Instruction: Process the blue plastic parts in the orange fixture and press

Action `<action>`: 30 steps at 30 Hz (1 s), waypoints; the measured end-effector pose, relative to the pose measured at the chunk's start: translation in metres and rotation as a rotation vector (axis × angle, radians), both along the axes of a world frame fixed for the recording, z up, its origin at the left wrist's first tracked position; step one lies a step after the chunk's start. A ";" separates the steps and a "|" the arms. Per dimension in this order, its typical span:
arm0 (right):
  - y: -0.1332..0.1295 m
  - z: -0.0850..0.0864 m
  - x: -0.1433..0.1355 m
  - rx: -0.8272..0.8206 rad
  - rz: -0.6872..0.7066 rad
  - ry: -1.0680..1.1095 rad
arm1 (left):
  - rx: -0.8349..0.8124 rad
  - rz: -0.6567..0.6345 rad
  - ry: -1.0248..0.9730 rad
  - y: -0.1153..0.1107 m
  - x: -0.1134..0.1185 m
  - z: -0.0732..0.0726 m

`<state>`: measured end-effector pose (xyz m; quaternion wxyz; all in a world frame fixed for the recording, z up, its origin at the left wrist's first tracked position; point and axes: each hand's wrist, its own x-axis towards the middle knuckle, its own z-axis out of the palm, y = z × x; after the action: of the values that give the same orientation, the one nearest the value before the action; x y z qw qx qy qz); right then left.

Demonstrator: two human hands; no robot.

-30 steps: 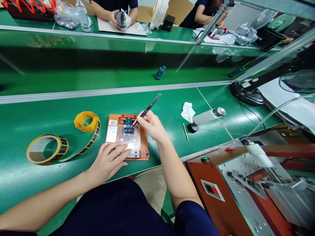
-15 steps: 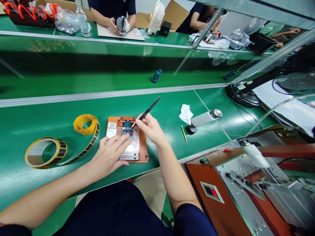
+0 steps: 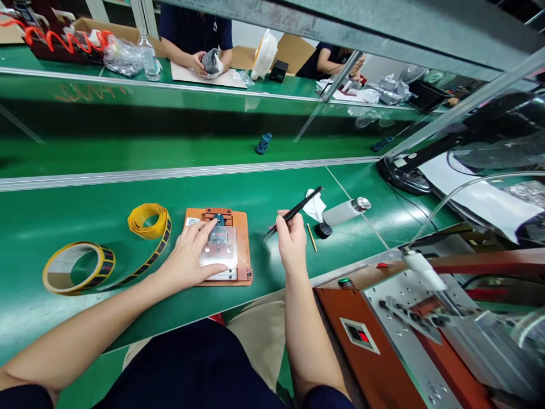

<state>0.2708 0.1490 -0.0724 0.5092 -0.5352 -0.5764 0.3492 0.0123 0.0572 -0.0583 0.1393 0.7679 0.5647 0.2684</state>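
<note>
My right hand (image 3: 292,241) pinches a pair of black tweezers (image 3: 298,210) above the green bench, right of an orange-brown fixture (image 3: 242,238). My left hand (image 3: 187,255) lies at the fixture's left side, thumb and forefinger spread apart over a clear plastic cover (image 3: 230,241). Its forefinger reaches close to a dark blue part (image 3: 219,220) held in the fixture. Under the cover's window a dark label shows, its print too small to read. To the left stand a roll of yellow-edged labels (image 3: 108,262) and a coiled yellow strip (image 3: 147,227), joined by one band.
A white bottle (image 3: 343,212), a black cap (image 3: 323,230), a brass-coloured rod (image 3: 311,237) and a crumpled tissue (image 3: 314,205) lie to the right. A machine (image 3: 383,329) flanks the bench's right front. Behind the low partition, a co-worker (image 3: 196,34) handles a grey object.
My right hand has drawn the tweezers away from the fixture to the right. My left hand has shifted slightly left, its fingers now spread at the cover's edge. The camera view has tilted.
</note>
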 end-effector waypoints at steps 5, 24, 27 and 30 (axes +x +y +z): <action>-0.021 -0.046 0.023 0.128 0.007 -0.556 | 0.569 -0.151 -0.068 -0.029 -0.003 -0.005; -0.017 -0.026 -0.031 0.139 0.769 -0.473 | 0.359 -0.555 -0.026 -0.071 0.000 -0.035; -0.003 -0.030 -0.034 0.147 0.770 -0.528 | 0.347 -0.567 -0.056 -0.072 -0.002 -0.039; 0.005 -0.030 -0.039 0.162 0.766 -0.553 | 0.335 -0.572 -0.068 -0.073 -0.002 -0.043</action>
<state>0.2317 0.1545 -0.1019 0.2118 -0.3157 -0.8713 0.3102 0.0101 -0.0161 -0.1011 0.0996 0.8982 0.2691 0.3330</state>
